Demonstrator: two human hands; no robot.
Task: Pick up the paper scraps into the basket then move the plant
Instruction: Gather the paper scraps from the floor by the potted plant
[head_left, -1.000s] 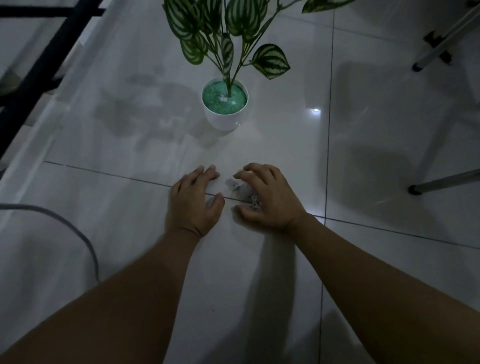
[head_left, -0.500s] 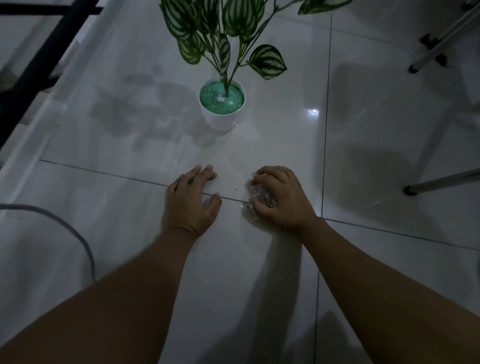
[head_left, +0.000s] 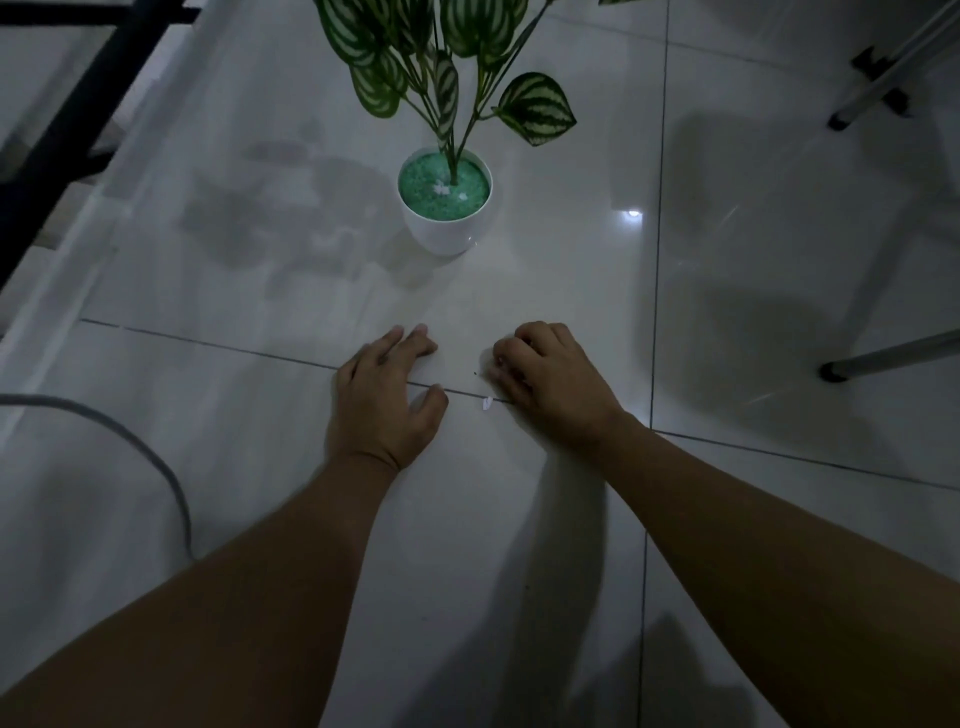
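Observation:
A plant with striped green leaves stands in a white pot (head_left: 448, 228) filled with green gravel, on the glossy tiled floor ahead of me. Two or three white bits lie on the gravel. My right hand (head_left: 553, 376) is curled into a fist on the floor, closed on a bunch of white paper scraps that barely show under its fingers. One small white paper scrap (head_left: 487, 404) lies loose on the tile joint just left of that hand. My left hand (head_left: 387, 400) rests flat on the floor, fingers apart, holding nothing. No basket is in view.
A grey cable (head_left: 130, 441) curves across the floor at the left. Black frame bars (head_left: 78, 104) stand at the far left. Metal legs with black feet (head_left: 883, 358) stand at the right and another (head_left: 878, 78) at the upper right.
My right hand has closed over the scraps and drawn them into its fist; one small scrap stayed behind on the floor. My left hand has hardly moved.

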